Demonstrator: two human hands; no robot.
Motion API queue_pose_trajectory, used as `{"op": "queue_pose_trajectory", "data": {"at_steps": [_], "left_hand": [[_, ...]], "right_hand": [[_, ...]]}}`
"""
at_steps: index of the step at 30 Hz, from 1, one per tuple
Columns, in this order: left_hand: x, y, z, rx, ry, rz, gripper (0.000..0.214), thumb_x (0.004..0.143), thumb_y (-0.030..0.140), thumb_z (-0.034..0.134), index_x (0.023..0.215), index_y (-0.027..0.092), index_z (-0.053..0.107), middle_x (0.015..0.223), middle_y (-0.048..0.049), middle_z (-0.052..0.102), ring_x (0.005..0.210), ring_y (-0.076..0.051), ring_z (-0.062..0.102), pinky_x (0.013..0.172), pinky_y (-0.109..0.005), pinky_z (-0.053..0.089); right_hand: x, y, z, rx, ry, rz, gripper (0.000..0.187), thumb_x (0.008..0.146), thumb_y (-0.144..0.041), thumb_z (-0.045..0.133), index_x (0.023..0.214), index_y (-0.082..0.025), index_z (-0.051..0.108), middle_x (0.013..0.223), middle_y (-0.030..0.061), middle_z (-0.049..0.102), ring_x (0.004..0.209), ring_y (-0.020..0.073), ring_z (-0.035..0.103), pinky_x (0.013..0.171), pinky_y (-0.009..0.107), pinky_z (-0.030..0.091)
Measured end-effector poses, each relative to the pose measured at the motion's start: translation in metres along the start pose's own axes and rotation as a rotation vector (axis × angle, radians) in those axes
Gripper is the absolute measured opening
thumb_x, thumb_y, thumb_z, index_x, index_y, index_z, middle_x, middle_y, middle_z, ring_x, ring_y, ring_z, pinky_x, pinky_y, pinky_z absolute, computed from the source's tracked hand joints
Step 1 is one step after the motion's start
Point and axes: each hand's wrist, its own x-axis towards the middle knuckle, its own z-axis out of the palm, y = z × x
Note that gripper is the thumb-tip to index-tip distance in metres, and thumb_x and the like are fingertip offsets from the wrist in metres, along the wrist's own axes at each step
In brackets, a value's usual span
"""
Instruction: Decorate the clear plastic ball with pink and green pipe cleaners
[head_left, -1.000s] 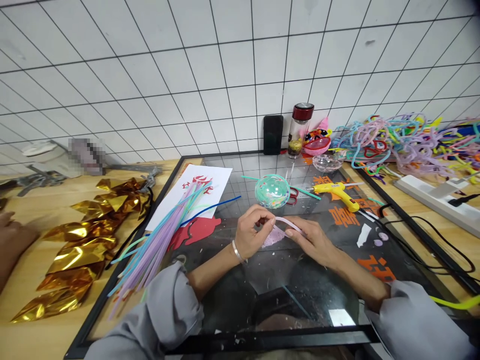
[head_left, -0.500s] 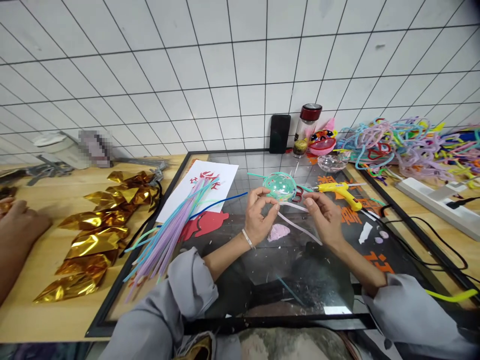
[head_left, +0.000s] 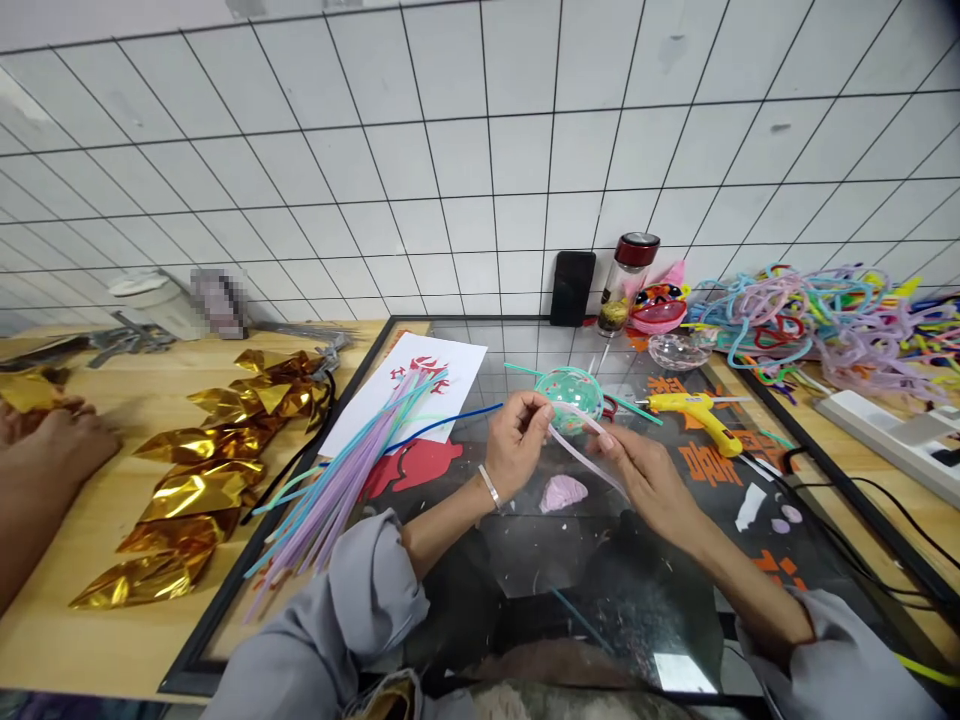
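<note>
A pale pink pipe cleaner (head_left: 583, 459) is bent double, its fold near my left fingertips. My left hand (head_left: 516, 447) pinches it between thumb and fingers. On the other side, my right hand (head_left: 643, 482) has its thumb and fingers closed on the upper strand, while the lower strand runs beneath toward the palm. Just behind them sits a clear dome (head_left: 571, 396) ringed with green pipe cleaner. A fuzzy pink piece (head_left: 563, 493) lies on the glass below my hands. Left of my left forearm rests a bundle of lilac and blue pipe cleaners (head_left: 356, 465).
A yellow glue gun (head_left: 696, 411) lies at right, near a white power strip (head_left: 892, 425) with cables. Tangled pipe cleaners (head_left: 825, 325) heap behind. A bottle (head_left: 626, 285) and phone (head_left: 572, 288) stand by the wall. Gold foil (head_left: 202, 490) and another person's hand (head_left: 64, 440) are at left.
My right hand has turned and its fingers have closed further along the pink pipe cleaner. My left hand keeps its pinch. The view has tilted slightly up; at far left, gold foil shows by the other person's hand.
</note>
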Motion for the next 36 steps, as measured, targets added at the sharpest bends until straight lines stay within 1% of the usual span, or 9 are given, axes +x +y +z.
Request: {"op": "queue_pose_trajectory", "data": {"at_steps": [5, 12, 16, 20, 24, 27, 29, 32, 36], "left_hand": [[0.005, 0.001, 0.003, -0.027, 0.015, -0.018, 0.028, 0.089, 0.044, 0.06, 0.087, 0.016, 0.057, 0.063, 0.0029, 0.057, 0.053, -0.008, 0.056, 0.053, -0.019, 0.049], [0.011, -0.001, -0.005, 0.04, 0.035, 0.0, 0.025, 0.088, 0.041, 0.062, 0.086, 0.016, 0.061, 0.068, 0.0011, 0.06, 0.058, -0.008, 0.054, 0.053, -0.019, 0.045], [0.019, -0.002, -0.01, 0.014, 0.005, -0.004, 0.026, 0.087, 0.042, 0.064, 0.088, 0.016, 0.063, 0.068, 0.001, 0.061, 0.059, -0.008, 0.055, 0.055, -0.02, 0.046], [0.024, -0.011, -0.013, 0.012, -0.001, -0.013, 0.027, 0.087, 0.042, 0.064, 0.092, 0.016, 0.064, 0.074, -0.0008, 0.065, 0.06, -0.009, 0.057, 0.057, -0.022, 0.048], [0.024, -0.016, -0.018, 0.204, 0.009, 0.163, 0.023, 0.092, 0.039, 0.056, 0.087, 0.017, 0.062, 0.091, -0.0073, 0.068, 0.085, -0.016, 0.064, 0.079, -0.031, 0.053], [0.024, -0.013, -0.021, 0.307, -0.055, 0.244, 0.023, 0.096, 0.038, 0.05, 0.088, 0.018, 0.058, 0.128, -0.0163, 0.061, 0.126, -0.025, 0.055, 0.104, -0.044, 0.044], [0.025, -0.013, -0.021, 0.32, -0.12, 0.227, 0.023, 0.097, 0.038, 0.046, 0.089, 0.018, 0.056, 0.142, -0.0183, 0.053, 0.14, -0.028, 0.043, 0.112, -0.05, 0.036], [0.026, -0.017, -0.021, 0.281, -0.209, 0.174, 0.023, 0.098, 0.039, 0.045, 0.09, 0.019, 0.052, 0.147, -0.0195, 0.048, 0.144, -0.028, 0.038, 0.115, -0.052, 0.032], [0.026, -0.026, -0.02, 0.16, -0.277, 0.105, 0.021, 0.098, 0.039, 0.044, 0.092, 0.02, 0.049, 0.145, -0.0191, 0.05, 0.137, -0.026, 0.048, 0.112, -0.046, 0.037]], "right_hand": [[-0.004, -0.004, 0.001, 0.155, -0.105, 0.144, 0.043, 0.102, -0.046, 0.03, 0.08, -0.019, 0.055, 0.061, -0.0008, 0.057, 0.054, 0.0142, 0.055, 0.053, 0.026, 0.042], [0.001, 0.008, 0.003, 0.092, -0.033, 0.144, 0.042, 0.1, -0.049, 0.034, 0.076, -0.02, 0.053, 0.059, -0.0032, 0.044, 0.053, 0.0123, 0.041, 0.05, 0.025, 0.035], [0.008, 0.015, 0.001, 0.129, -0.006, 0.128, 0.039, 0.1, -0.049, 0.036, 0.089, -0.02, 0.059, 0.066, -0.0014, 0.05, 0.058, 0.014, 0.046, 0.054, 0.026, 0.038], [0.009, 0.025, 0.006, 0.187, 0.08, 0.154, 0.039, 0.1, -0.047, 0.036, 0.09, -0.019, 0.061, 0.065, -0.0013, 0.05, 0.059, 0.0141, 0.049, 0.056, 0.026, 0.04], [0.004, 0.033, 0.013, 0.143, 0.096, 0.145, 0.035, 0.1, -0.043, 0.039, 0.093, -0.019, 0.063, 0.068, 0.0002, 0.056, 0.063, 0.0155, 0.055, 0.061, 0.028, 0.044], [0.004, 0.034, 0.015, 0.081, 0.162, 0.057, 0.031, 0.099, -0.04, 0.042, 0.09, -0.019, 0.063, 0.08, 0.0045, 0.061, 0.078, 0.0193, 0.06, 0.072, 0.034, 0.049], [0.005, 0.034, 0.016, 0.053, 0.256, 0.04, 0.029, 0.098, -0.04, 0.044, 0.09, -0.02, 0.063, 0.094, 0.0087, 0.061, 0.094, 0.023, 0.06, 0.082, 0.04, 0.051], [0.005, 0.037, 0.019, 0.076, 0.299, 0.12, 0.029, 0.098, -0.042, 0.045, 0.093, -0.019, 0.063, 0.115, 0.0146, 0.057, 0.109, 0.0267, 0.058, 0.081, 0.043, 0.055], [0.004, 0.041, 0.024, 0.209, 0.229, 0.214, 0.032, 0.097, -0.045, 0.045, 0.094, -0.019, 0.063, 0.136, 0.0173, 0.052, 0.121, 0.03, 0.056, 0.058, 0.033, 0.057]]}}
